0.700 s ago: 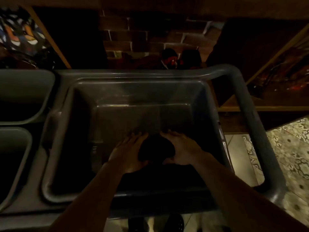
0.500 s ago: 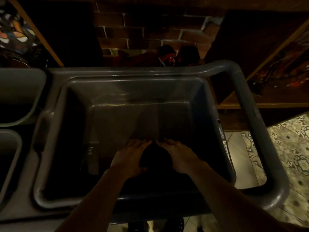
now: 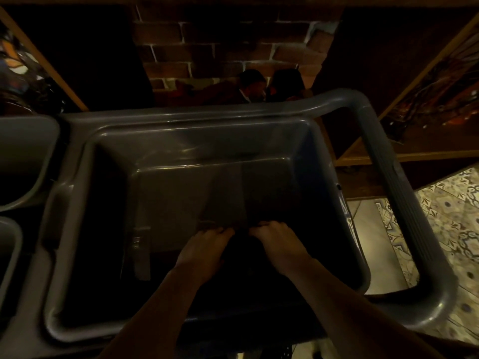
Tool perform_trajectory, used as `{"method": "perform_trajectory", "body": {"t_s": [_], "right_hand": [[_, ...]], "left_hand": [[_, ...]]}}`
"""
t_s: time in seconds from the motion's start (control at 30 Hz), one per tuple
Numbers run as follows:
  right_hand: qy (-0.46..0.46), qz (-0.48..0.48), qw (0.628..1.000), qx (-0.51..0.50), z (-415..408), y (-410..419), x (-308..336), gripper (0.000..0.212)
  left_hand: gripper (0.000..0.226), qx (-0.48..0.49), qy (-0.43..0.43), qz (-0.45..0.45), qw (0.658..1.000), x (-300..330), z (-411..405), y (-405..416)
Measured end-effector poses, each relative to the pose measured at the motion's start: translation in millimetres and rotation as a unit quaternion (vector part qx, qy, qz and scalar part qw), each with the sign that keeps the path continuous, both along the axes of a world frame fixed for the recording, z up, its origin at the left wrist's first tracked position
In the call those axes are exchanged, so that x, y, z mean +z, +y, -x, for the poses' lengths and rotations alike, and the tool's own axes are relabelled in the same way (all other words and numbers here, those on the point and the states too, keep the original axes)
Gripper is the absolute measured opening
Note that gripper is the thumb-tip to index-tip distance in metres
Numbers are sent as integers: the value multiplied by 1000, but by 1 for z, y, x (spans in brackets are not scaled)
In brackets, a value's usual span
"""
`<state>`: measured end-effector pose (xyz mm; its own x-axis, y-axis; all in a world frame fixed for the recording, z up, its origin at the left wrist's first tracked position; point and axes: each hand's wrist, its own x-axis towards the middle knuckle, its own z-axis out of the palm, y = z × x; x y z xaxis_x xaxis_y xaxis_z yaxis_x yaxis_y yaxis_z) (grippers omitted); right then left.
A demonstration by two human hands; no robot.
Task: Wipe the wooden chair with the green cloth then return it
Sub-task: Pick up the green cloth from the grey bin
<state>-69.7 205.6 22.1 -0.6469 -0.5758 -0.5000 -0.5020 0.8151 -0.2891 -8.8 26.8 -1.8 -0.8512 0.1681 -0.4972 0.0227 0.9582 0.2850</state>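
Both arms reach down into a deep grey tub (image 3: 166,141) set in the top of a grey cart. The left hand (image 3: 204,251) and the right hand (image 3: 278,244) sit side by side low in the tub, around 6 o'clock of its floor, knuckles up and fingers curled downward. Between and beneath them lies a dark bundle, the cloth (image 3: 241,251), its colour lost in the dim light. Both hands appear closed on it, the left at its 9 o'clock edge and the right at its 3 o'clock edge, though the fingertips are buried in shadow and the exact grip is hard to make out. The cloth rests in the darkest part of the tub, near the wall closest to the person.

At 3 o'clock of the tub the cart handle (image 3: 404,203) loops out as a thick rounded bar. At 9 o'clock, parts of two smaller grey bins (image 3: 28,151) show at the frame edge. Beyond the cart, at 12 o'clock, stands a brick wall (image 3: 220,47). Patterned floor tiles (image 3: 445,218) show at 3 o'clock past the handle. No chair can be picked out in the gloom.
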Motion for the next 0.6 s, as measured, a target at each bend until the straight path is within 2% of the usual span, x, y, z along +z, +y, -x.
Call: {"method": "perform_trajectory", "body": {"t_s": [0.13,0.43,0.6], "right_hand": [[24,30,999,-14,1,2,15,26],[118,110,987,-26,33,-11,101,39],[189,125,974,-21,48,-21,167,47]], "left_hand": [[43,29,33,-27,999,19,4,-4],[55,39,128,13,991,109,40,-23],[52,53,221,-17,974,181,52,-34]]}}
